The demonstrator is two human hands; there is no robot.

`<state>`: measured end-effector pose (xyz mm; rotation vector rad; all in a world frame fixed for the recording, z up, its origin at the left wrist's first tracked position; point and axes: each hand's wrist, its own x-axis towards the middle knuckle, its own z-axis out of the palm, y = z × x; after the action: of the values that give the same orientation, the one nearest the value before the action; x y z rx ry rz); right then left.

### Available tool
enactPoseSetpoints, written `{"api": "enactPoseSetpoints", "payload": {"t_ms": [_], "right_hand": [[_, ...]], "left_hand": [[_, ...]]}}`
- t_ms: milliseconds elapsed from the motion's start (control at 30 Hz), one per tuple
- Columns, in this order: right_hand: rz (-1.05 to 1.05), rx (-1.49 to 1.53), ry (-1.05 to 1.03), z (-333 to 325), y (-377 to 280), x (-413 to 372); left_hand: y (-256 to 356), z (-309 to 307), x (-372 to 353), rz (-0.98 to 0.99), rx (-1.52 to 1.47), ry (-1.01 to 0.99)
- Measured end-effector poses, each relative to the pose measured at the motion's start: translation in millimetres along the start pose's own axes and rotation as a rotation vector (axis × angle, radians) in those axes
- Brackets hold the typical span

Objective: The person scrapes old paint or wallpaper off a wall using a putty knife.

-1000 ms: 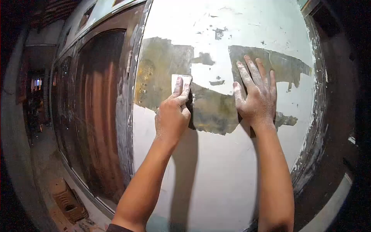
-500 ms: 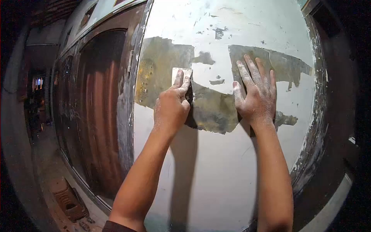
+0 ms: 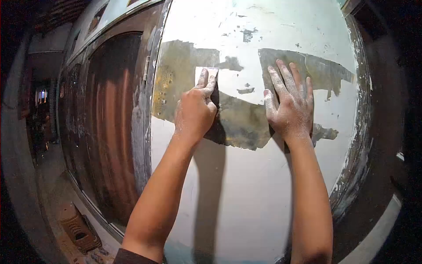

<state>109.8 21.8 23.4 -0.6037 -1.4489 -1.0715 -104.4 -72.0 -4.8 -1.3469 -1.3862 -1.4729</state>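
My left hand [image 3: 195, 108], dusted with white powder, presses a small pale square sheet, which looks like sandpaper [image 3: 212, 73], against the wall [image 3: 250, 189]. Two fingers lie stretched over the sheet; the others curl at its lower side. Beneath and around it is a bare grey-brown patch [image 3: 178, 57] in the white paint. To the right, my right hand [image 3: 290, 99] rests flat with fingers spread on a second bare patch [image 3: 325, 72]. It holds nothing, and powder coats its fingers too.
A dark wooden door [image 3: 112, 132] in a worn frame stands on the left. Along the right runs another paint-flecked frame [image 3: 362, 114]. On the floor at lower left lies a brown object [image 3: 79, 229] with a ridged top.
My left hand has slid a little up the wall with the sandpaper. My right hand keeps its place on the wall. The view has shifted slightly.
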Motion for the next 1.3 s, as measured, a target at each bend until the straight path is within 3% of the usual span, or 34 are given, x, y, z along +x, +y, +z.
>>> {"api": "enactPoseSetpoints", "payload": {"t_ms": [67,300,500,933,1100,1133,1200,1300], "right_hand": [[0.004,0.005,-0.002,0.7,-0.1,-0.9],[0.025,-0.009,-0.004,1.0,-0.5,-0.6],[0.028,-0.008,-0.008,1.1,-0.9,-0.6],[0.005,-0.018,0.025,5.1,1.2,-1.0],[-0.012,-0.013,0.029,5.3,3.2,0.1],[-0.001,-0.008,0.028,5.2,1.3,-0.6],[0.0,0.003,0.046,5.5,1.2,-0.5],[0.006,-0.016,0.045,7.6,1.5,-1.3]], "left_hand": [[-7.0,6.3,-3.0,0.134,-0.077,0.144],[-2.1,4.5,-35.3,0.013,-0.092,0.078],[-7.8,19.3,-70.4,0.047,-0.105,0.091],[3.6,15.9,-48.6,0.036,0.01,0.113],[5.0,9.5,-44.4,-0.055,0.024,0.002],[5.8,11.3,-44.8,0.009,-0.001,0.086],[7.7,7.6,-42.7,-0.047,0.031,0.02],[8.2,8.4,-39.5,-0.014,0.01,0.076]]}}
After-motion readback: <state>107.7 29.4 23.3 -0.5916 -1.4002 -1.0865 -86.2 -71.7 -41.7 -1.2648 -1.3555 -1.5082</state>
